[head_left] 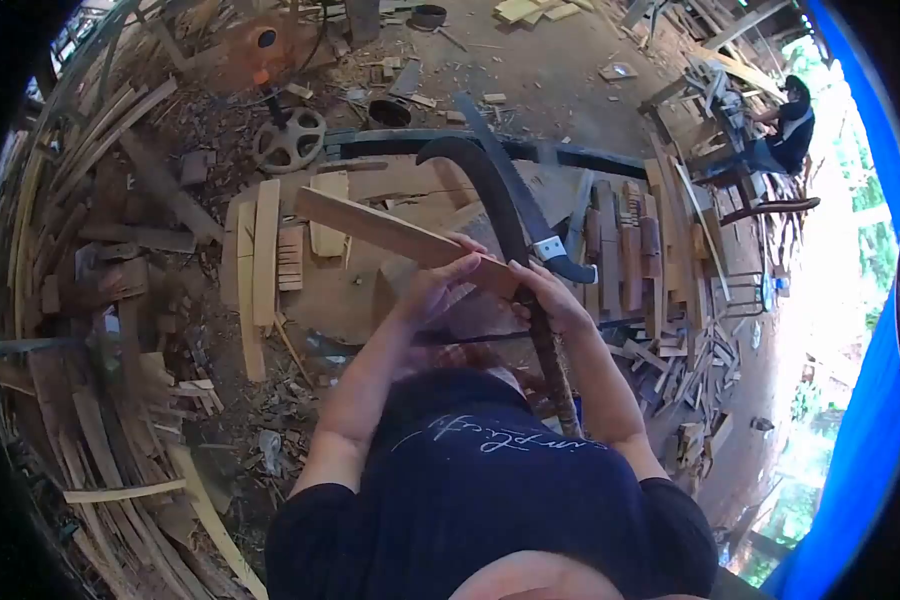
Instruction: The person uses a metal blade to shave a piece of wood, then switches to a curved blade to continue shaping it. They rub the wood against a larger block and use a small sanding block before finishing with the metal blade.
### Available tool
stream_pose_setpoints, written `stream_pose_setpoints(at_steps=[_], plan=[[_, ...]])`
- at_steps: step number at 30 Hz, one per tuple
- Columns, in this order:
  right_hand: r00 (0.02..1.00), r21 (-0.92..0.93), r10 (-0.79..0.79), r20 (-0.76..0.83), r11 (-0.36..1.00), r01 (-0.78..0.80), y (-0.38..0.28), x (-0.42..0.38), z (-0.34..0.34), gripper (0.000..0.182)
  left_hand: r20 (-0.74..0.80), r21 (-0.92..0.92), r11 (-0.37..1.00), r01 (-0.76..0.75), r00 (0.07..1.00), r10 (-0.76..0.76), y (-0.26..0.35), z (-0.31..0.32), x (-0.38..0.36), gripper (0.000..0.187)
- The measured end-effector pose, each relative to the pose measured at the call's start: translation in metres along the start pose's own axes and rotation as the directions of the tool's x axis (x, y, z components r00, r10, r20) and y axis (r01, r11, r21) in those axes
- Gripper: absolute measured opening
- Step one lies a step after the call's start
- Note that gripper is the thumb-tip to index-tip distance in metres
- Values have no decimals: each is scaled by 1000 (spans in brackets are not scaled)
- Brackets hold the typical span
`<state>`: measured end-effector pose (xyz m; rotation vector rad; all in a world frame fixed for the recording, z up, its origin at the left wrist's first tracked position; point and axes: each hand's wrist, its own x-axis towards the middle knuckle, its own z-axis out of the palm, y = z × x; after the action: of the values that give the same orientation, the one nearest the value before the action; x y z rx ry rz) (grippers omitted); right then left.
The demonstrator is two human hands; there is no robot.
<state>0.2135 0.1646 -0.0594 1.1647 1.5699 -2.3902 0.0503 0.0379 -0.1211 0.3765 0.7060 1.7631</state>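
Note:
A flat wooden board [380, 228] slants across the middle of the view, its far end up and to the left. My left hand [448, 280] is closed round the board near its near end. My right hand [553, 298] grips the board's near end, beside a long dark curved blade [500, 205] with a rough, stick-like handle [555, 375]. Whether my right hand also holds that handle, I cannot tell. A handsaw [515, 185] with a dark grip lies just beyond my right hand. My fingertips are partly hidden by the board.
Pale wood strips [263, 255] lie on the low work surface [420, 190], left of my hands. Stacked wood pieces [630, 250] stand at its right. An orange machine with a handwheel [290, 140] is at back left. Another person [792, 130] sits at far right.

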Motion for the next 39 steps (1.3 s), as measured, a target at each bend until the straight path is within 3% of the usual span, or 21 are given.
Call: stream_pose_setpoints(at_steps=[4,6,8,9,11,13,14,16,17,20,23,24,26,27,29,30,32,33,35,37,39], plan=[[998,115,23,-55,993,-17,10,-2,-4,36,-81,-40,998,-53,995,50,26,-20,-10,18],[997,153,40,-60,988,-30,15,-2,-10,34,-269,-96,970,-223,944,190,45,-46,-17,18],[998,150,36,-50,988,-28,14,-6,-12,36,-468,-292,876,-384,856,219,72,-53,-24,27],[999,143,32,-43,989,-26,14,-7,-13,37,-467,-289,880,-377,858,214,79,-63,-24,27],[998,108,42,-50,994,-36,21,-3,-16,34,-410,-221,801,-556,798,441,86,-80,-23,34],[979,-104,-57,-196,994,37,39,12,-22,31,-429,-131,814,-567,772,469,93,-57,-20,35],[977,-93,-59,-206,995,40,46,18,-25,31,-447,-43,812,-582,738,505,96,-44,-17,37],[926,-420,-259,-273,899,127,58,28,-31,27,-397,36,810,-586,735,550,96,-30,-8,36],[923,-415,-260,-283,901,126,65,31,-34,27,-351,115,791,-600,721,598,95,-24,-4,34],[805,-744,-552,-218,628,229,78,30,-32,31,-208,284,750,-597,725,656,90,-9,11,29],[835,-783,-505,-219,602,158,62,11,-10,23,-84,363,700,-615,726,682,89,14,23,21],[861,-786,-461,-215,605,129,54,5,-3,21,-74,363,708,-606,739,670,91,19,25,21],[848,-805,-494,-194,574,150,58,3,2,23,41,732,492,-471,752,658,98,27,20,17],[835,-831,-527,-156,528,178,59,2,6,24,54,736,492,-465,765,642,103,30,13,17],[851,-807,-489,-194,573,146,49,-5,16,21,26,934,309,-181,896,444,116,38,-8,19],[854,-807,-493,-168,566,169,48,-8,19,21,34,938,299,-173,907,419,122,44,-14,19],[858,-792,-491,-152,580,192,51,-10,23,20,-230,900,424,98,934,272,131,53,-26,20],[859,-799,-486,-162,576,175,51,-9,24,21,-228,906,410,107,938,260,131,53,-29,20],[857,-798,-482,-180,582,160,46,-10,27,21,-131,948,319,2,914,384,128,53,-31,18],[841,-804,-521,-146,558,206,31,-18,34,23,-102,953,302,-13,928,360,125,55,-33,18],[831,-803,-546,-111,542,249,15,-31,42,24,36,993,88,-77,917,398,125,68,-33,17]])
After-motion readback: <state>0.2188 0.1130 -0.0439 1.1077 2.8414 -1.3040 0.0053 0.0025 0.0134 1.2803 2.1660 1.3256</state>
